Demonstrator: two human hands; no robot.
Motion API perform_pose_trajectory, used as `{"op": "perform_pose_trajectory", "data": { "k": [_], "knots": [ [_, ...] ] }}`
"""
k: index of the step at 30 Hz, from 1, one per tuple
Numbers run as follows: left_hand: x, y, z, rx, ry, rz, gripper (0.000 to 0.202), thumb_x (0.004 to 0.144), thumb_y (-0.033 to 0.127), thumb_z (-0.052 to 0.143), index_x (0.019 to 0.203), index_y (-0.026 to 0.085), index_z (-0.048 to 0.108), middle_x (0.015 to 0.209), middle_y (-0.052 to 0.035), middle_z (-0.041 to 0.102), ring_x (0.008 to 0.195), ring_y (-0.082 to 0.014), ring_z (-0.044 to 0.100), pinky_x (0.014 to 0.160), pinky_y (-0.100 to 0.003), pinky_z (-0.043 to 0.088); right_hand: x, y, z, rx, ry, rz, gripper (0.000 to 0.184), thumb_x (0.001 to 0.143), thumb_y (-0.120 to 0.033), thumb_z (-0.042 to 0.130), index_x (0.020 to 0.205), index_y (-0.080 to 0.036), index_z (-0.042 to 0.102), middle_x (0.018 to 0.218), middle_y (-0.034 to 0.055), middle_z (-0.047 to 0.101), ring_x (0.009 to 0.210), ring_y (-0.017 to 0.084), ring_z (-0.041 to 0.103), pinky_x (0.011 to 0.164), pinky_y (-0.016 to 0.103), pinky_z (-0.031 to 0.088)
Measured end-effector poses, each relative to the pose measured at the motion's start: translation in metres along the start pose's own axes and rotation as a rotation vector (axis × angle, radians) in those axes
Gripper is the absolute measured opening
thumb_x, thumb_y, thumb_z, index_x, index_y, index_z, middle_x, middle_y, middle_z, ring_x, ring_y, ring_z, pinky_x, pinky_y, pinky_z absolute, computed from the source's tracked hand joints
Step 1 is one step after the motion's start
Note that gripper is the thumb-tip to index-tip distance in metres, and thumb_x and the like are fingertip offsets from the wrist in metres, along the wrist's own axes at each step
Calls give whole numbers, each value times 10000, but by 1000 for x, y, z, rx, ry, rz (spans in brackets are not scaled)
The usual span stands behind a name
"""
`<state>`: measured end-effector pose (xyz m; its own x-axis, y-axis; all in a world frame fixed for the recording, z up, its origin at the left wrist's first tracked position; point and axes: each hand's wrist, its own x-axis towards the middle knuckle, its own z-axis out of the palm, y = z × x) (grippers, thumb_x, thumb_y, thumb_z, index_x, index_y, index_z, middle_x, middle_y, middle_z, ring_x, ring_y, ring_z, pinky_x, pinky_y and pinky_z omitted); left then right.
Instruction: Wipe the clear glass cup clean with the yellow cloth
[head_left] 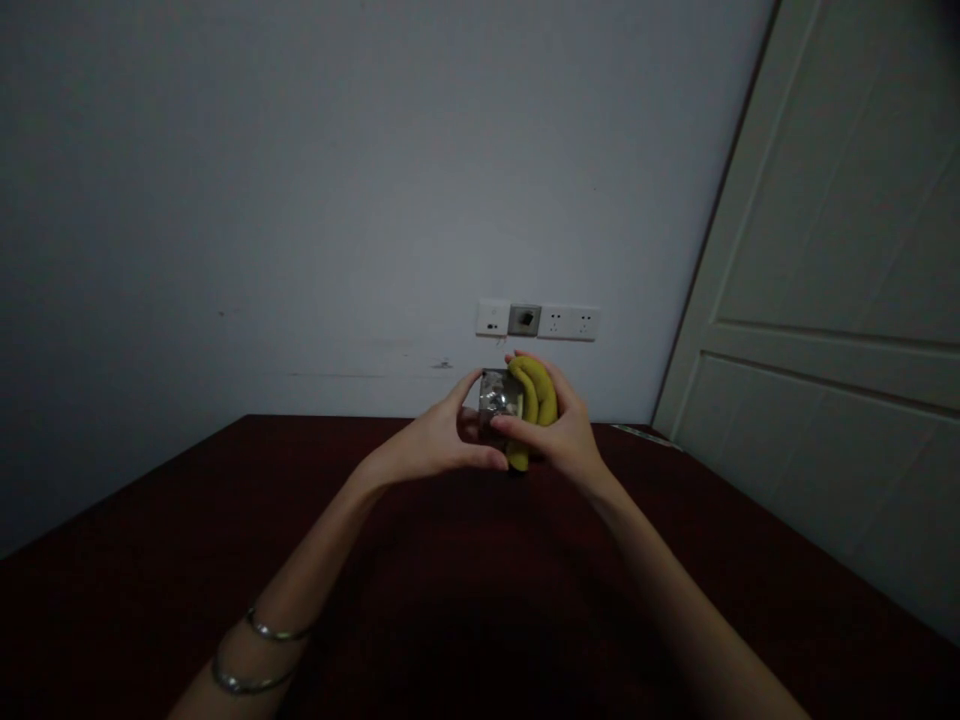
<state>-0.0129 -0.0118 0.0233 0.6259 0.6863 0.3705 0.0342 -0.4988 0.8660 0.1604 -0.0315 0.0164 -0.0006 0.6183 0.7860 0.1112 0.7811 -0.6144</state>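
Observation:
Both my hands are raised over the dark red table (225,560). My right hand (566,435) is closed around a small bunch of yellow bananas (534,395), with the thumb across their front. My left hand (427,445) pinches a crinkled, shiny silver wrap (499,395) that covers the bananas' left end, held between thumb and forefinger. Two metal bangles (259,655) sit on my left forearm.
A pale wall stands behind the table with a row of white sockets and switches (536,321). A white panelled door (825,300) fills the right side. A thin pale strip (645,433) lies at the table's far right edge.

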Motion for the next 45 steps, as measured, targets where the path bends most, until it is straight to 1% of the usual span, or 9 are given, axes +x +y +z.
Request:
{"op": "perform_pose_trajectory", "data": {
  "k": [3,6,12,15,19,25,31,36,45],
  "knots": [
    [0,-5,-2,224,180,88,1234,513,290,845,1462,219,59,1311,-220,457,1115,-344,536,859,-498,491,2,1,2,84,54,147,646,574,-341,791,1155,-214,539,1128,69,625,1021,236,600,902,396,497],
    [3,-10,-2,374,278,181,1175,498,294,847,1451,227,161,1377,-214,393,1193,-369,464,890,-535,469,2,3,6,149,77,267,617,587,-370,778,1136,-214,545,1076,66,643,952,230,623,838,388,526],
    [4,-4,-1,366,236,162,829,518,343,827,1250,176,473,1133,-120,617,983,-271,619,837,-428,524,0,3,13,179,53,329,567,590,-388,769,1090,-225,558,1007,50,656,902,223,634,810,391,537],
    [5,-3,0,362,260,143,844,500,361,833,1242,162,483,1101,-116,639,891,-243,653,783,-395,545,1,4,12,122,26,260,462,677,-431,700,1070,-224,572,1030,53,652,951,221,620,858,393,511],
    [6,-7,3,433,313,153,890,486,395,832,1262,129,486,1157,-144,620,1016,-275,615,875,-416,510,0,2,11,-21,31,92,317,831,-436,538,1061,-231,614,1106,56,649,1062,215,587,954,404,447],
    [5,-10,6,367,262,187,747,606,254,749,1283,127,461,1092,-102,653,916,-237,651,788,-367,546,-10,0,15,-259,3,-315,182,826,-257,578,977,-256,680,1285,40,572,1242,212,476,1048,408,362],
    [6,-13,5,496,302,300,902,547,334,804,1339,141,418,1284,-142,550,1139,-287,545,1011,-470,414,-3,9,18,-41,181,-103,162,842,-336,551,887,-264,690,1113,27,674,1112,201,582,982,408,436],
    [6,-13,7,512,263,351,897,554,340,799,1343,150,418,1289,-137,547,1150,-283,536,1028,-485,394,3,12,18,75,250,63,229,827,-390,560,884,-211,692,1013,50,709,979,207,640,907,393,486],
    [5,-14,8,491,305,301,815,598,195,725,1343,121,404,1305,-140,532,1148,-284,540,990,-432,437,-10,7,14,-310,21,-416,188,791,-211,607,943,-266,703,1245,43,600,1136,221,564,963,432,453]
  ]
}}
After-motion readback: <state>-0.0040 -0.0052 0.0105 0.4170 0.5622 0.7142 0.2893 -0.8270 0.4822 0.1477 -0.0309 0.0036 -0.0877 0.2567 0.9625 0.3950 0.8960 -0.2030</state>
